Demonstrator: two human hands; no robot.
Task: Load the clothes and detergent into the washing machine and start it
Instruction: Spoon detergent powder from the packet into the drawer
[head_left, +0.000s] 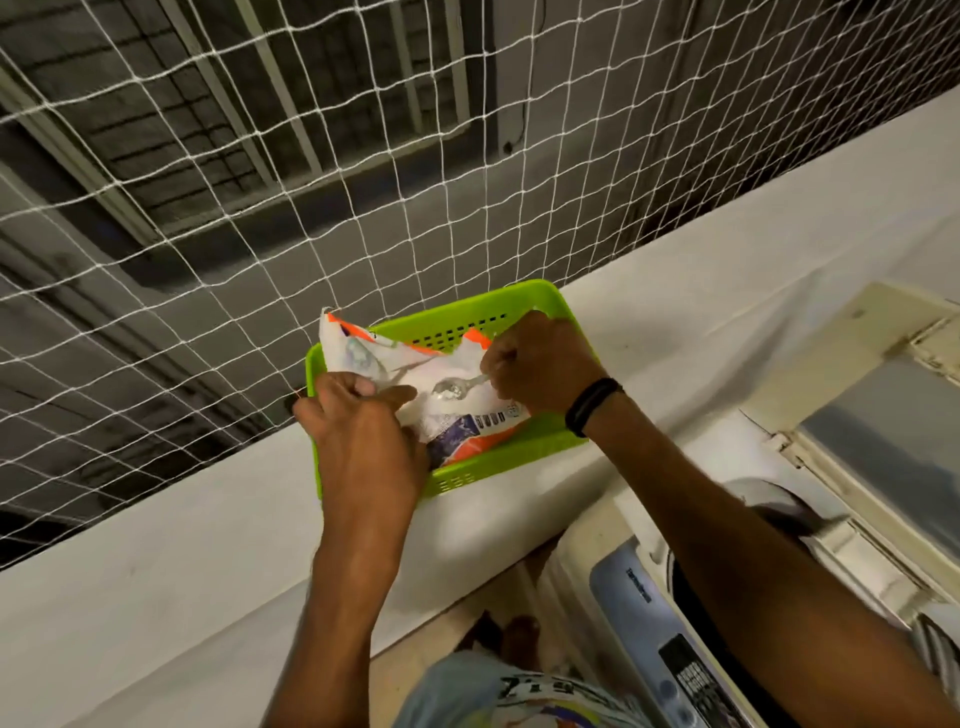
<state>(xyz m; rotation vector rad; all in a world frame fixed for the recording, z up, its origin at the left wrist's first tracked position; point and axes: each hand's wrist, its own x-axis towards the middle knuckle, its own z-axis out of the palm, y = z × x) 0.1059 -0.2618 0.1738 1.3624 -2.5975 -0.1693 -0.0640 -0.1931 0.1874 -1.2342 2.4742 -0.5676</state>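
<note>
Right hand (540, 364), a black band (592, 405) at the wrist, closed around the handle of a small clear plastic spoon (457, 387); the spoon's bowl lies in white powder at the mouth of the bag. Left hand (363, 415) closed on the near-left edge of the crumpled white detergent bag with orange and dark blue print (467, 421), fingers curled over the plastic and holding the mouth spread. Bag looks soft and wrinkled, torn open along the top, orange showing at the upper corners and lower front, a barcode strip near the right hand (print too blurred to read). The bag sits inside a lime-green plastic basket with slotted walls (467, 312), which rests on a white ledge (182, 545) just in front of a white rope net (260, 208); beyond the net, grey building walls and window grilles. Lower right, below the ledge, a cream top-loading washing machine (639, 623) with its lid (883, 441) raised, a dark control panel on the near side, and a glimpse of fabric in the drum under the right forearm.
</note>
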